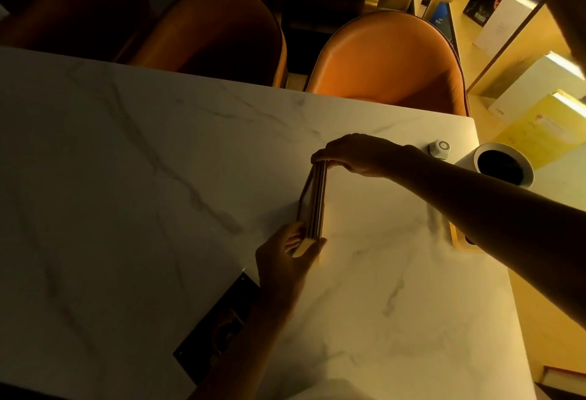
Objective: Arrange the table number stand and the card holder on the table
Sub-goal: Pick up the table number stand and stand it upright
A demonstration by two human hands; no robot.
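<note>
One big marble table [133,177] fills most of our view, w/ orange chairs [393,60] tucked in on the far side. We have both hands on a thin framed stand [314,200], seen edge-on, standing upright near the middle-right of the table. Our right hand [358,154] pinches its far end, fingers closed on the frame; our left hand [285,257] clamps the near end, thumb on one side, fingers on the other. We can't tell if it's the number stand or the card holder, too dim and edge-on. So, as we judge it, approx halfway at best: one piece is on the table but not yet let go, prob. being squared up. A flat dark plate [218,320] lies by our left forearm near the table edge; may be the 2nd piece, unclear. A white cup [501,162] and a small round white gadget [440,147] sit at the right edge, well apart from the stand.
</note>
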